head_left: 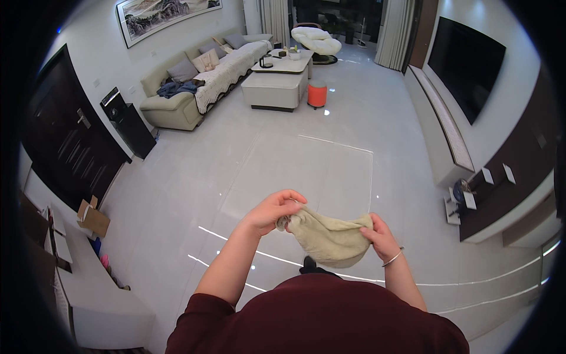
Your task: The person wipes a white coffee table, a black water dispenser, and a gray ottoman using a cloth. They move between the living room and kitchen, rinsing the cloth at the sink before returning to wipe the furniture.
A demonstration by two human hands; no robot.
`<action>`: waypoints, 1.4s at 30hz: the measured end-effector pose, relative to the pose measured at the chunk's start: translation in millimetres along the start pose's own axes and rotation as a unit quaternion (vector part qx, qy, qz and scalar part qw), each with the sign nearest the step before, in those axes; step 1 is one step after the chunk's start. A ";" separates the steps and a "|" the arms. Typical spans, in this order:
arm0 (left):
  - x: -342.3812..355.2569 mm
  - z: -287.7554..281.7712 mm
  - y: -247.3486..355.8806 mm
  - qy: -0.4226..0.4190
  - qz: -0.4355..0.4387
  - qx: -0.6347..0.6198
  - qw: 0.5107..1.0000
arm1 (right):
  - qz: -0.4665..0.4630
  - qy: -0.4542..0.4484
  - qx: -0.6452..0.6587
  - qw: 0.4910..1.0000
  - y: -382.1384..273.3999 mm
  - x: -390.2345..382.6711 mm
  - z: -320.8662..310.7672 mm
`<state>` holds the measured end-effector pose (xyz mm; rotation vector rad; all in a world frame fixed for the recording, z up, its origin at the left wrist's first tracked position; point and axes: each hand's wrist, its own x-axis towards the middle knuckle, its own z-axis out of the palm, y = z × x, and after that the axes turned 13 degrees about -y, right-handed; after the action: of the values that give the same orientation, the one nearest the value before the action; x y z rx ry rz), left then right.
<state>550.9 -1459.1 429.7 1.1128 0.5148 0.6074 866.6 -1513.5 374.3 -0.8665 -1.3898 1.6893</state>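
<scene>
A pale olive-beige cloth (327, 239) is stretched in a sagging fold between my two hands, held out in front of my body over the tiled floor (295, 171). My left hand (274, 212) pinches its left end, which is bunched at the fingers and thumb. My right hand (378, 236), with a bracelet at the wrist, grips its right end with the thumb over the front. A dark shoe (309, 265) shows just below the cloth.
A sofa (165, 111), low table (272, 88) and orange stool (316, 97) stand ahead. A cardboard box (93, 218) and white cabinet (100, 298) are at my left. A television ledge (442, 118) and dark shelved panel (501, 189) line the right.
</scene>
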 end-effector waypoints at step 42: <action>581.5 -1001.7 278.5 0.396 -0.095 -0.037 0.912 | 0.148 0.108 0.080 0.980 5.2 1261.3 -374.0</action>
<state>264.0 -312.3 283.0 0.6937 1.2732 0.8949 593.9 -231.2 264.1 -1.1690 -1.0015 1.8359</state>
